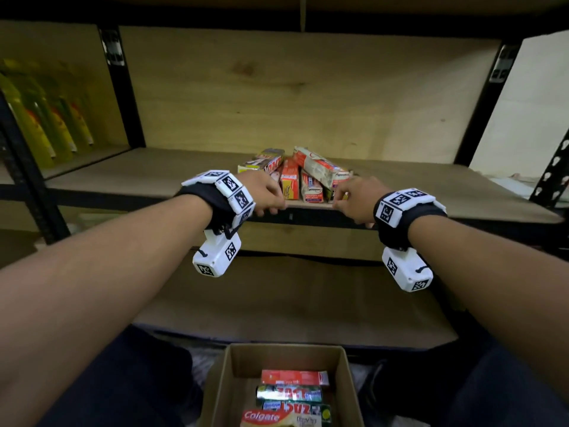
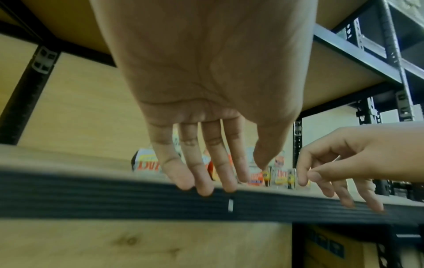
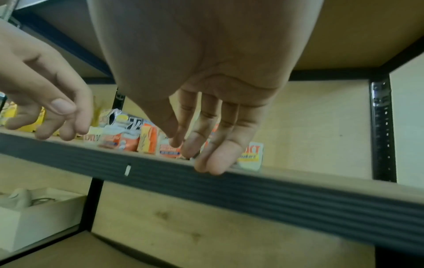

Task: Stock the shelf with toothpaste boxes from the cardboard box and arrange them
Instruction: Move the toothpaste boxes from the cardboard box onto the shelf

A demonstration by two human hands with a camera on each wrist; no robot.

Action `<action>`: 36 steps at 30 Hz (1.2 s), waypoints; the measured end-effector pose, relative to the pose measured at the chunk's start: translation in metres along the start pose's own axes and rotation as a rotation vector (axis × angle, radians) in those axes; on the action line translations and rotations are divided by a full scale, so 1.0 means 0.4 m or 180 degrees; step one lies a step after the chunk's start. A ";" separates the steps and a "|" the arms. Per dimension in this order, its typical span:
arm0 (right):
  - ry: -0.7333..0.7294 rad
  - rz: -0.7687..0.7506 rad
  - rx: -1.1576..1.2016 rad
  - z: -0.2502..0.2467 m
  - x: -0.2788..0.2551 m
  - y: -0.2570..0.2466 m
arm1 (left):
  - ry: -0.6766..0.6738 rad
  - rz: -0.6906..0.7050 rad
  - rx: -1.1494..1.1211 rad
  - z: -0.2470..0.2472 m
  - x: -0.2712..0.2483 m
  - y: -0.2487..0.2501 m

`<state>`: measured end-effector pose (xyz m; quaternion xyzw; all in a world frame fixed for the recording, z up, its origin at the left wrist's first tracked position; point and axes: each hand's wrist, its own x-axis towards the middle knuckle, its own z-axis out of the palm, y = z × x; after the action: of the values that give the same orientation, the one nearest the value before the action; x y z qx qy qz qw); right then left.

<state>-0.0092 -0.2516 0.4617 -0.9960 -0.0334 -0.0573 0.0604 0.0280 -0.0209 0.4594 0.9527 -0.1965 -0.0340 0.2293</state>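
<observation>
Several toothpaste boxes lie in a loose pile, ends forward, at the front middle of the wooden shelf. My left hand is at the pile's left side, fingers hanging relaxed over the shelf's front edge, holding nothing. At the pile's right side my right hand sits the same way, empty. In the left wrist view the left fingertips reach the black shelf lip. The right wrist view shows the right fingertips at that lip, beside a white box end. Below, an open cardboard box holds several more toothpaste boxes.
Yellow-green bottles stand in the bay to the left, past a black upright. A lower shelf board lies under my arms. The shelf has bare board on both sides of the pile. A white tray sits low on the left.
</observation>
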 end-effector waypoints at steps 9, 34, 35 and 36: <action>-0.0961 -0.0249 0.0055 0.267 -0.059 0.005 | -0.0773 -0.0222 -0.0271 0.271 -0.041 -0.140; -0.2546 0.0518 0.0724 1.075 -0.166 0.110 | -0.2268 -0.1348 -0.0390 1.006 -0.167 -0.511; -0.2606 0.0591 0.0737 1.098 -0.172 0.112 | -0.2252 -0.1357 -0.0312 1.023 -0.170 -0.523; -0.2649 0.0642 0.0761 1.122 -0.178 0.114 | -0.2256 -0.1389 -0.0287 1.040 -0.172 -0.536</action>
<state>-0.0271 -0.2455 0.0055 -0.9185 0.0360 0.3589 0.1619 -0.0226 0.0050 -0.0102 0.8904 -0.0551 -0.4160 0.1764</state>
